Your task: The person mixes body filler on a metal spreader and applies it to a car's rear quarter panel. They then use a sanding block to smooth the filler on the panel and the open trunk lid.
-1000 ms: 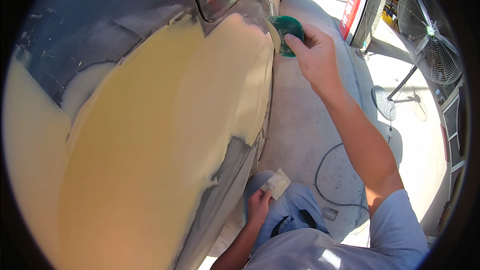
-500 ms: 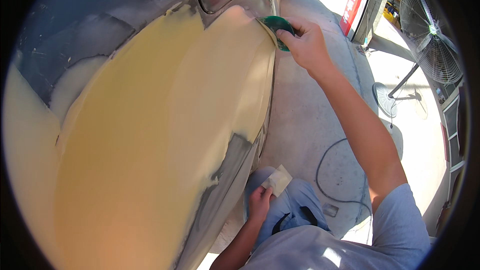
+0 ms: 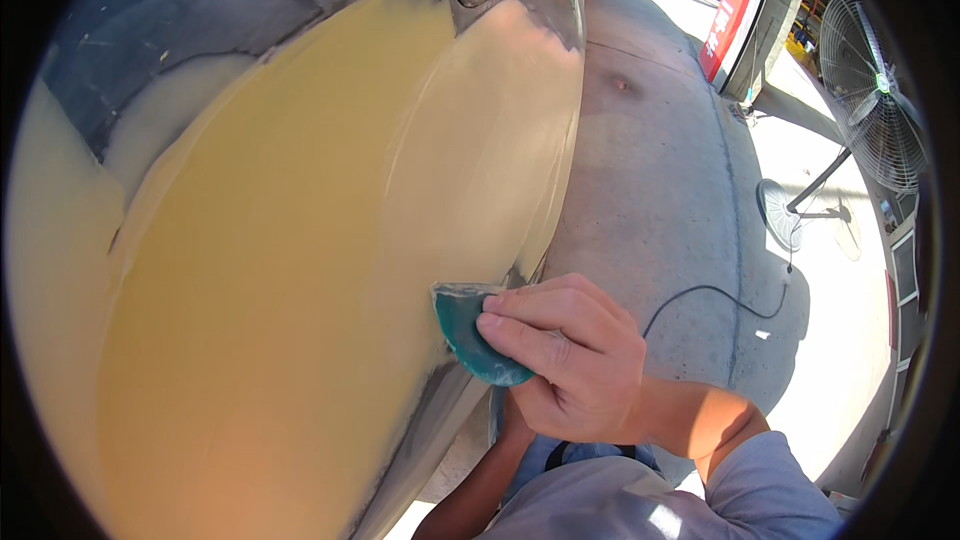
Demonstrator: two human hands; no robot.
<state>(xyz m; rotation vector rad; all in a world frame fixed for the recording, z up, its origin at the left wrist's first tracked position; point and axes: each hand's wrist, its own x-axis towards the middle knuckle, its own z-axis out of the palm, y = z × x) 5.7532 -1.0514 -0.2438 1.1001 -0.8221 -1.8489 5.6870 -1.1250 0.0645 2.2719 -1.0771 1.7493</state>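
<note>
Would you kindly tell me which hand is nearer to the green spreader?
Right: the right hand grips the green spreader directly, while the left hand, mostly hidden behind the right one, is lower in the picture, below the spreader.

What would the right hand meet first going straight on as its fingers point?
The right hand, gripping a green spreader, would likely meet the beige filler first; whether spreader and filler touch is unclear.
</note>
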